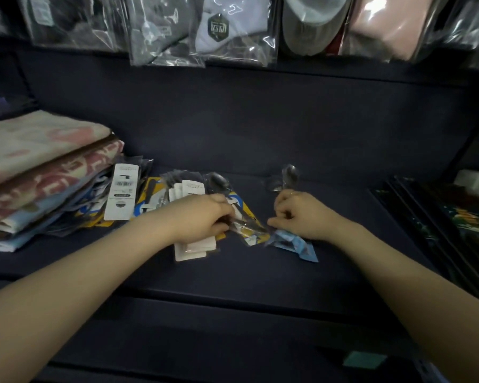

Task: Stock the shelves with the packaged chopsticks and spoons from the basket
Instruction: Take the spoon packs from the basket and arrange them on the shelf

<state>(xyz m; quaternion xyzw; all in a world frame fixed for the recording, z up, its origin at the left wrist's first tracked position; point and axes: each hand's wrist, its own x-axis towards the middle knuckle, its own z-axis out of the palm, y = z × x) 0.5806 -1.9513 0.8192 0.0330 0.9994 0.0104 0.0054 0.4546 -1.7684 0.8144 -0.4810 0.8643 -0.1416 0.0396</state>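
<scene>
Both my hands are over a dark shelf (pixel 260 272). My left hand (pixel 202 218) has its fingers curled on a clear packet with a yellow and blue card (pixel 250 230), above a stack of white-carded spoon packets (pixel 194 248). My right hand (pixel 299 217) grips packaged metal spoons (pixel 288 175) whose bowls stick up behind the knuckles; a light blue packet (pixel 296 244) lies under its fingers. More carded packets (pixel 122 194) lie in a loose pile to the left. The basket is out of view.
Folded towels (pixel 39 167) are stacked at the shelf's left end. Bagged socks (pixel 219 29) and other bagged goods hang above. Dark flat packages (pixel 440 230) lean at the right. A green tag (pixel 364 360) sits on the lower shelf edge.
</scene>
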